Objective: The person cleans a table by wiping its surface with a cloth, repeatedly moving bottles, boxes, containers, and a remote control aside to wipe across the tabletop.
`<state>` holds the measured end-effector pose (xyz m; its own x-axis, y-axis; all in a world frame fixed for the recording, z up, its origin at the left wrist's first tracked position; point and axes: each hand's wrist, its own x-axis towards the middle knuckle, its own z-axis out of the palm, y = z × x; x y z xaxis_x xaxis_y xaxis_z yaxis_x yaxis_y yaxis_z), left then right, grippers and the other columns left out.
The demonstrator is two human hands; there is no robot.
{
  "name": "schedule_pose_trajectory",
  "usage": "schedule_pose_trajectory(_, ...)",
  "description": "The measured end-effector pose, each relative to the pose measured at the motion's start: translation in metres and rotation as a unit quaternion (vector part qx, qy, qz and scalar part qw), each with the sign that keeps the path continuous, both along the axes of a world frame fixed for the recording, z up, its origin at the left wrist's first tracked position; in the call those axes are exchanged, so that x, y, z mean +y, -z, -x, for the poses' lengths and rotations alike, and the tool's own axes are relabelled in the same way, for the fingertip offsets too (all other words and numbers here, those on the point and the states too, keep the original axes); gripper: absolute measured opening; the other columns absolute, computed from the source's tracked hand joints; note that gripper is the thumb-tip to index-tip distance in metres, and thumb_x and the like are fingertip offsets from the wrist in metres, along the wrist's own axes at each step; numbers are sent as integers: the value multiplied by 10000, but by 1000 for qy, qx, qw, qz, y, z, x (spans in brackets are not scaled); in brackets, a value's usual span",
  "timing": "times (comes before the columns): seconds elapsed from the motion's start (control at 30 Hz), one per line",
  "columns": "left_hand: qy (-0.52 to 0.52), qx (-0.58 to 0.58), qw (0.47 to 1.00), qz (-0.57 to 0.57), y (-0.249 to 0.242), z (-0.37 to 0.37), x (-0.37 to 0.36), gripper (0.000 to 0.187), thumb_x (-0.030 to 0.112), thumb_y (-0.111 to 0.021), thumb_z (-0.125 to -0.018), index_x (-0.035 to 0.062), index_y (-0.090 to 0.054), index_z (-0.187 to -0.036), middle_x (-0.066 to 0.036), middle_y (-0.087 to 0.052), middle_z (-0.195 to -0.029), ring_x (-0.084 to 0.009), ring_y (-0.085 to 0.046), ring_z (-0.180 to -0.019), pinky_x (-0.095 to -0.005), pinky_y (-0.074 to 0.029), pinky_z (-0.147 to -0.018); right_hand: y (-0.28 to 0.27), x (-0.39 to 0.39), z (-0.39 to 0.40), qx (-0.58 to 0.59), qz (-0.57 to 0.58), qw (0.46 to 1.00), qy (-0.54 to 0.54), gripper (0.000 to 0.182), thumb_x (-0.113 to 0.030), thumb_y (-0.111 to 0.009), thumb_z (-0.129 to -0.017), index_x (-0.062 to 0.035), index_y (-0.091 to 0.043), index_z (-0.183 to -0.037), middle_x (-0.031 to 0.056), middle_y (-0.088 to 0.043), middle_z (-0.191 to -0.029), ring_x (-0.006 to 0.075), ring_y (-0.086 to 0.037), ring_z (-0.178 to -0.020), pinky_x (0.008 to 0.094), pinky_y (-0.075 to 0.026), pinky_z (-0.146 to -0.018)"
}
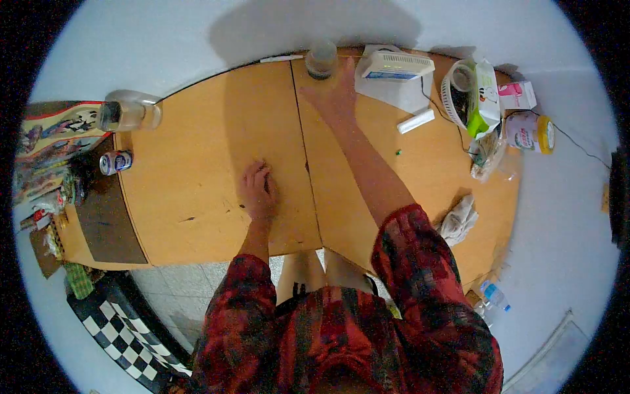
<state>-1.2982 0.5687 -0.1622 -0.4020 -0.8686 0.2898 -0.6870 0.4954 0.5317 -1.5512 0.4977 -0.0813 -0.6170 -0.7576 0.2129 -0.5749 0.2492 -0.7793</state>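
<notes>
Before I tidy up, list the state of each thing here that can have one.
Left hand: fingers curled, at the table
Right hand: open, beside the cup; contact unclear
Cup: upright, contents unclear
Drink can: upright
Jar: upright, yellow lid on
Cloth: crumpled
Bottle: blue cap on

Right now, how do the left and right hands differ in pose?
The left hand is curled, while the right hand is open, thumb and fingers spread beside the cup. The left hand is close to the body; the right hand reaches toward the far edge of the table. Both are bare.
</notes>
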Motion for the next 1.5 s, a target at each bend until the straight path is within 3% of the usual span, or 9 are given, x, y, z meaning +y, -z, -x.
schedule_pose_trajectory(0.13, 4, 4, 1000, 19, -1, 2, -1, 163, 68, -565, -789, 91, -577, -949, -74, -584, -1096, -305, -501, -1100, -434, -398, -917, 9, -30, 2, -51, 49, 993, 96, 1005, -342, -773, -637, 56, -210, -1368, 222, -354, -1348, 347, -403, -1212, 405, -322, -1030)
schedule_pose_trajectory(0.3, 23, 20, 1000, 7, 5, 0, -2, 200, 78, -519, -809, 54, -573, -1000, -157, -566, -1134, -346, -499, -1084, -453, -363, -947, 19, -39, 14, -83, 13, 993, 80, 775, -325, -787, -602, -26, -433, -1225, 165, -562, -1146, 318, -536, -1082, 395, -419, -931)
schedule_pose_trajectory(0.53, 10, -7, 1000, 10, 5, 0, 4, 228, 51, -544, -777, 77, -580, -1002, -101, -572, -1137, -333, -480, -1112, -434, -387, -941, 24, -18, 12, -23, 24, 996, 85, 735, -289, -813, -560, -51, -484, -1172, 158, -614, -1033, 323, -596, -969, 393, -480, -838)
schedule_pose_trajectory(0.67, 17, 19, 1000, 9, 4, 1, 1, 221, 53, -544, -770, 67, -577, -988, -123, -568, -1133, -334, -487, -1095, -439, -380, -937, 14, 30, 12, -122, 38, 992, 13, 697, -194, -812, -608, -40, -473, -1197, 140, -606, -1061, 257, -601, -976, 357, -488, -848)
schedule_pose_trajectory(1.0, 43, 32, 998, 31, 26, -2, -4, 246, 57, -531, -759, 19, -578, -998, -160, -574, -1101, -339, -506, -1052, -448, -386, -914, -129, 288, 34, -353, 106, 920, 132, 676, -57, -786, -670, -20, -457, -1259, 129, -581, -1126, 230, -591, -1012, 332, -502, -855)
schedule_pose_trajectory(1.1, 61, 40, 996, 59, 33, -8, -6, 285, 66, -517, -764, -18, -576, -1030, -181, -575, -1093, -344, -503, -1056, -439, -400, -911, -151, 372, 46, -280, 117, 932, 197, 682, -50, -780, -679, -13, -444, -1271, 130, -575, -1137, 230, -587, -1009, 340, -500, -870)
schedule_pose_trajectory(1.27, 81, 18, 996, -10, 4, 1, 4, 351, 198, -474, -868, -54, -558, -1099, -206, -547, -1162, -335, -475, -1114, -427, -409, -924, -132, 517, 61, -138, 61, 922, 356, 650, -114, -802, -651, -10, -494, -1214, 115, -617, -1046, 201, -616, -892, 318, -532, -726)
schedule_pose_trajectory(1.4, 145, -63, 983, 97, 11, -14, -9, 383, 268, -462, -913, -38, -555, -1125, -208, -530, -1201, -327, -455, -1156, -419, -413, -930, -107, 598, 57, -187, 92, 875, 437, 556, -93, -772, -671, -19, -514, -1158, 103, -627, -982, 170, -621, -761, 288, -528, -623)
schedule_pose_trajectory(1.5, 133, -140, 981, 18, 14, -14, -13, 367, 259, -465, -916, -31, -565, -1118, -208, -517, -1223, -336, -469, -1143, -421, -430, -909, -75, 657, 69, -203, 106, 831, 506, 466, -95, -761, -679, -33, -533, -1081, 82, -631, -903, 140, -601, -679, 265, -504, -552)
